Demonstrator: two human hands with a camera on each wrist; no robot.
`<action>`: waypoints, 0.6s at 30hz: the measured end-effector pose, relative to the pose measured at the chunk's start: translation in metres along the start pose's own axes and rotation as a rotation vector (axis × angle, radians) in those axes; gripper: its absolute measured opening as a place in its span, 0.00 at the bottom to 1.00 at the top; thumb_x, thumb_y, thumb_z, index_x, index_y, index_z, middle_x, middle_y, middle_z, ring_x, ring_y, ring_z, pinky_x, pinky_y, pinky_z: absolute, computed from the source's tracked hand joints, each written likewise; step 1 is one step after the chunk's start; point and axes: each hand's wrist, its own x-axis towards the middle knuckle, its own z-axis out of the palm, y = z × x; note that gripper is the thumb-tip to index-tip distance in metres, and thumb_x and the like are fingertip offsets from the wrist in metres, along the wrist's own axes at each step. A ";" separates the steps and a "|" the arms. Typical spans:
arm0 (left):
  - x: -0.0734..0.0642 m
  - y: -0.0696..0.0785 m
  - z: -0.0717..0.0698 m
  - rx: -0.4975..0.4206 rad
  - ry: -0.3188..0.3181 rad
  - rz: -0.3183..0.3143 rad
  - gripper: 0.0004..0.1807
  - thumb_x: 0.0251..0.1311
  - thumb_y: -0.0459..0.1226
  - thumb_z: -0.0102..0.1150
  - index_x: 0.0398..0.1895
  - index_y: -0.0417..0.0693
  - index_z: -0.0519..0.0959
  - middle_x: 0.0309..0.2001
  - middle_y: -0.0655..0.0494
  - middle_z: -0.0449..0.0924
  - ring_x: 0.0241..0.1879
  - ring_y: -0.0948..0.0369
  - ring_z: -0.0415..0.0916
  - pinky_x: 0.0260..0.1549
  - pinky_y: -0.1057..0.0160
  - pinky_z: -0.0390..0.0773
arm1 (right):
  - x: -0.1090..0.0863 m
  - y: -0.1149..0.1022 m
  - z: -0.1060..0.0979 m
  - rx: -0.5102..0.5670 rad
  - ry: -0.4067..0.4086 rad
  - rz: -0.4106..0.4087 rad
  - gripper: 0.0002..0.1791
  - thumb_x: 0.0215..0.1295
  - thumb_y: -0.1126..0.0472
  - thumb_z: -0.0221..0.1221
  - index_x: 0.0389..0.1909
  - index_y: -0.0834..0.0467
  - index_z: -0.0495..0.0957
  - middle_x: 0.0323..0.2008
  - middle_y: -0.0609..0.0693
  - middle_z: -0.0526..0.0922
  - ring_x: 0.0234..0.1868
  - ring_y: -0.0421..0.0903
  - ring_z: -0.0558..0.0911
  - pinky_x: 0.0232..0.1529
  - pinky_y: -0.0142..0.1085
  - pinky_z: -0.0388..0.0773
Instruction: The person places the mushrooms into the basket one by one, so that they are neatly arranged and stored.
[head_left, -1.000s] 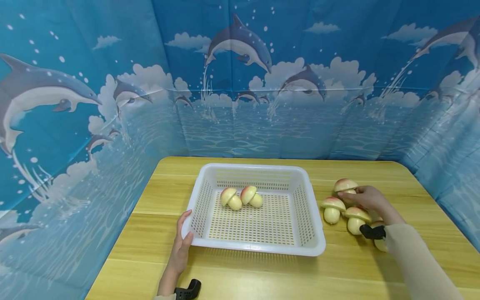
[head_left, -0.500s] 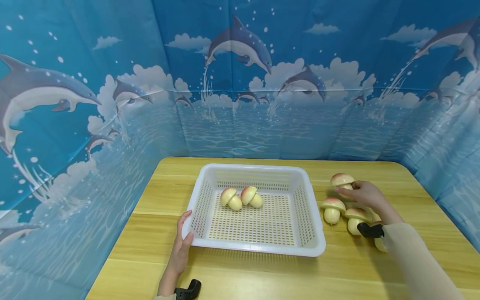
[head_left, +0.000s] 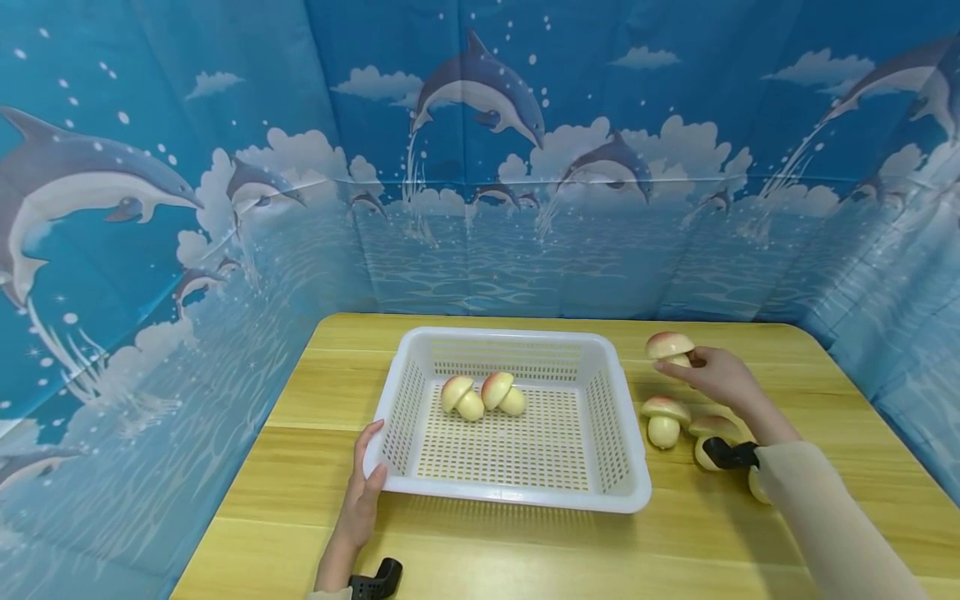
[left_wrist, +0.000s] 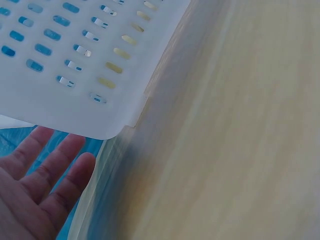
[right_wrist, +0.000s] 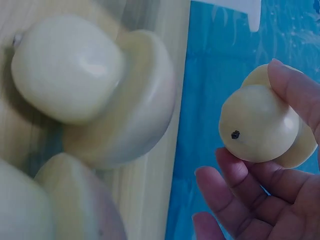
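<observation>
Mushroom (head_left: 670,342): pinched by right hand (head_left: 722,377), above table (head_left: 277,500) | basket (head_left: 510,494): two mushrooms (head_left: 457,391) inside | left hand (head_left: 360,500): fingers extended, touching basket's near left corner

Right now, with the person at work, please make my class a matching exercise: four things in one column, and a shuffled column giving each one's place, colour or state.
1. Left hand
2. Right hand
3. Basket
4. Backdrop

A. Pinching a mushroom
B. Blue, printed with dolphins
C. At the basket's near left corner
D. White, with two mushrooms inside

Pairs: 1-C, 2-A, 3-D, 4-B
</observation>
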 end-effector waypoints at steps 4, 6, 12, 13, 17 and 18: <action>0.000 0.001 0.000 0.003 -0.003 0.003 0.30 0.66 0.37 0.34 0.72 0.51 0.48 0.70 0.41 0.52 0.63 0.43 0.57 0.54 0.51 0.63 | 0.000 -0.008 0.000 -0.016 0.010 -0.018 0.35 0.57 0.30 0.54 0.24 0.58 0.56 0.18 0.48 0.53 0.20 0.46 0.57 0.22 0.39 0.57; 0.000 0.001 0.000 0.003 -0.006 0.005 0.30 0.66 0.37 0.34 0.72 0.51 0.48 0.70 0.41 0.51 0.63 0.43 0.56 0.54 0.50 0.63 | -0.001 -0.012 0.001 -0.032 0.022 -0.030 0.35 0.57 0.30 0.54 0.23 0.58 0.56 0.18 0.48 0.53 0.20 0.46 0.56 0.22 0.39 0.57; 0.000 0.000 0.000 0.009 -0.001 0.003 0.30 0.66 0.37 0.34 0.72 0.52 0.48 0.70 0.42 0.52 0.63 0.44 0.57 0.54 0.52 0.63 | -0.002 -0.024 0.003 -0.055 0.059 -0.056 0.35 0.57 0.30 0.54 0.23 0.59 0.57 0.18 0.49 0.54 0.20 0.47 0.57 0.23 0.39 0.57; 0.000 0.000 0.000 0.011 0.001 0.000 0.30 0.66 0.37 0.34 0.72 0.52 0.48 0.70 0.42 0.52 0.63 0.44 0.57 0.54 0.52 0.63 | -0.002 -0.026 0.003 -0.055 0.061 -0.056 0.34 0.57 0.30 0.54 0.24 0.59 0.58 0.19 0.49 0.54 0.20 0.47 0.57 0.23 0.39 0.57; 0.000 0.000 0.000 0.010 0.005 -0.018 0.30 0.66 0.38 0.34 0.72 0.53 0.48 0.70 0.43 0.52 0.63 0.45 0.58 0.54 0.51 0.63 | -0.003 -0.035 0.004 -0.057 0.064 -0.056 0.34 0.56 0.29 0.54 0.26 0.59 0.61 0.20 0.50 0.58 0.22 0.48 0.60 0.23 0.40 0.59; 0.000 0.000 0.000 0.008 0.005 -0.022 0.30 0.66 0.38 0.34 0.72 0.54 0.48 0.70 0.43 0.52 0.63 0.45 0.58 0.54 0.50 0.63 | -0.003 -0.037 0.004 -0.059 0.065 -0.058 0.34 0.56 0.29 0.54 0.27 0.59 0.62 0.21 0.51 0.59 0.22 0.48 0.61 0.23 0.40 0.59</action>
